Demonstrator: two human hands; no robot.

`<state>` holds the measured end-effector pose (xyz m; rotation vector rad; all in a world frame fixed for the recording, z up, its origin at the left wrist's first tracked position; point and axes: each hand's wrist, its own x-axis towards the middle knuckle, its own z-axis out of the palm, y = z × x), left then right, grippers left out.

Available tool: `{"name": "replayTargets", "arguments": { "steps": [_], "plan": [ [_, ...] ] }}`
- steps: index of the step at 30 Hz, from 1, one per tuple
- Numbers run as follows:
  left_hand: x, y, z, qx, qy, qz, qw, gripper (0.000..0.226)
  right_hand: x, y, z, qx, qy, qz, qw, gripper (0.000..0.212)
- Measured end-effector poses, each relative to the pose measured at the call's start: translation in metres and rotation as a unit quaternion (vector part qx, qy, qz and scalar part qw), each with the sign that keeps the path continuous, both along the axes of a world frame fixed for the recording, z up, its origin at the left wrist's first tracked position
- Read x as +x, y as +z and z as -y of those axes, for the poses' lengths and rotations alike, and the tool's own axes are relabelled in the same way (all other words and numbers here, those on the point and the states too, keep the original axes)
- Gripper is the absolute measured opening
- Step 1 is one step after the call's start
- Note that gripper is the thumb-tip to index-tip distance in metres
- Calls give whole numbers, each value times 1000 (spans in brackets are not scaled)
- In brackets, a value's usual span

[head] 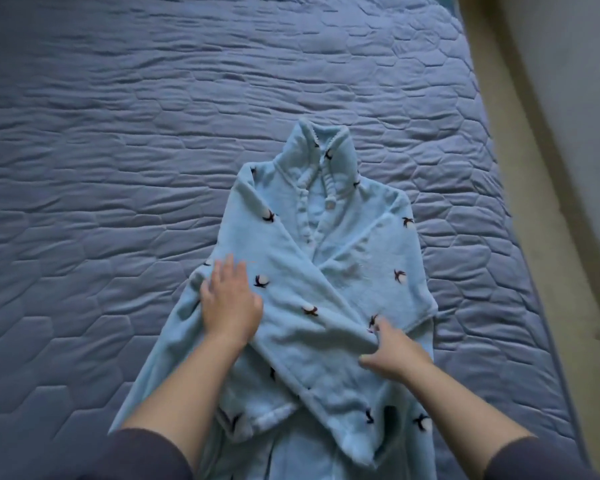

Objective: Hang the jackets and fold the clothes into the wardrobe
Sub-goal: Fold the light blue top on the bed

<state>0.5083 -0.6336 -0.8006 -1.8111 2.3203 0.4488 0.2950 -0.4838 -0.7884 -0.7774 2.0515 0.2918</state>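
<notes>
No writing, label, brand or number can be read anywhere. The light blue fleece garment (361,244) carries only a scattered dark-and-white printed motif, and the quilted bed cover (118,133) shows only stitched hexagon seams.

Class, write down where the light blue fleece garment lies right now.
Head view, lower centre: the fleece garment lies on the quilted blue bedcover, collar away from the person, left hand pressing it.
</notes>
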Motion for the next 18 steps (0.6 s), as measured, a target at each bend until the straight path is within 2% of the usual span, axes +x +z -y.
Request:
{"name": "replayTargets", "arguments": {
  "steps": [2,5,8,10,12,14,16,18],
  "plan": [
    [12,-16,11,70,-120,109,984,63,4,-13,0,91,56,-18,994,77],
    [40,-33,24,146,-95,192,966,60,-3,-27,-10,182,80,-38,979,64],
    [46,-34,31,141,-89,186,968,61,-11,-24,-11,216,136,13,967,69],
    [43,-31,32,90,-78,140,983,57,-14,-22,-8,230,158,26,960,49],
    [41,-27,36,18,-40,84,995,45,-13,-19,0,253,187,-1,949,29],
    [42,-26,46,11,25,36,999,43,-9,-16,17,222,154,-64,961,37],
    [46,-26,60,63,122,-23,990,47,-2,-11,44,98,142,-131,976,35],
    [55,-33,72,107,191,-58,974,48,10,-14,79,-42,98,-116,988,25]
  ]
}}
